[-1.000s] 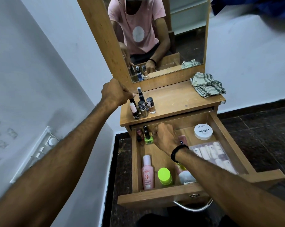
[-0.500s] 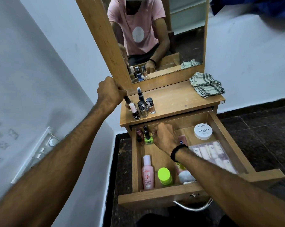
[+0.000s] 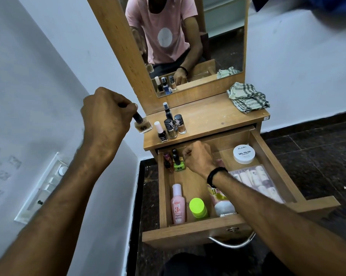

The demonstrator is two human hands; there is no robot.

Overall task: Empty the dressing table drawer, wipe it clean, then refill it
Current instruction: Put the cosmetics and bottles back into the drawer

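The wooden drawer (image 3: 188, 232) is pulled out under the dressing table top (image 3: 208, 118). My left hand (image 3: 106, 114) grips the black cap of a tan nail polish bottle (image 3: 143, 126) at the top's left edge, beside several small bottles (image 3: 172, 126) standing there. My right hand (image 3: 200, 158) is curled at the drawer's back, next to a green nail polish bottle (image 3: 179, 165); what its fingers hold is hidden. In the drawer lie a pink bottle (image 3: 178, 206), a green-capped jar (image 3: 198, 208), a white nail polish remover tub (image 3: 244, 154), a clear pack of tubes (image 3: 255, 180) and a tube (image 3: 221, 204) under my wrist.
A folded checked cloth (image 3: 247, 97) lies on the top's back right corner. The mirror (image 3: 188, 36) rises behind the top. A white wall with a switch plate (image 3: 42, 188) stands close on the left. Dark tiled floor lies to the right.
My left hand has drawn to the left, and the tan bottle now shows below its fingers. My right hand stays at the drawer's back.
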